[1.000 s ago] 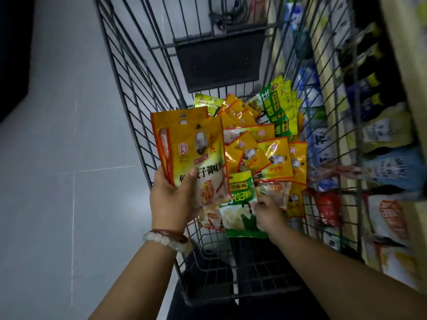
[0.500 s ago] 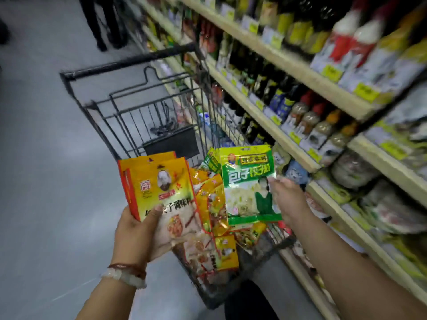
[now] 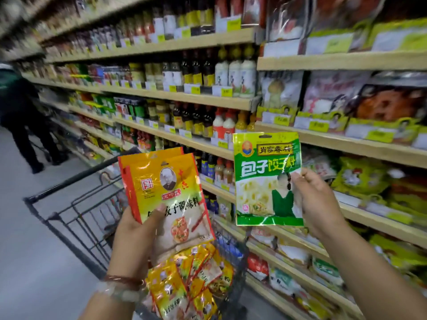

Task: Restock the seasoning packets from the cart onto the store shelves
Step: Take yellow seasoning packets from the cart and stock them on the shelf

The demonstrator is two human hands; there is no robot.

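Observation:
My left hand (image 3: pixel 136 236) grips a small stack of orange-yellow seasoning packets (image 3: pixel 168 195) by the lower left corner, thumb on the front, above the cart (image 3: pixel 69 204). My right hand (image 3: pixel 316 199) pinches a green dumpling-seasoning packet (image 3: pixel 263 179) by its right edge and holds it upright in front of the shelves (image 3: pixel 346 144). More orange packets (image 3: pixel 189 280) lie heaped in the wire cart below my left hand.
Wooden shelves run along the right: sauce bottles (image 3: pixel 196 121) in the middle rows, bagged seasonings (image 3: pixel 360 179) at right and on the low rows. A person in dark clothes (image 3: pixel 25 125) stands far down the aisle at left. Grey floor lies left of the cart.
My view has swung up from the cart to the shelves. Both hands have risen; the right hand lifted the green packet out of the cart and toward the shelves.

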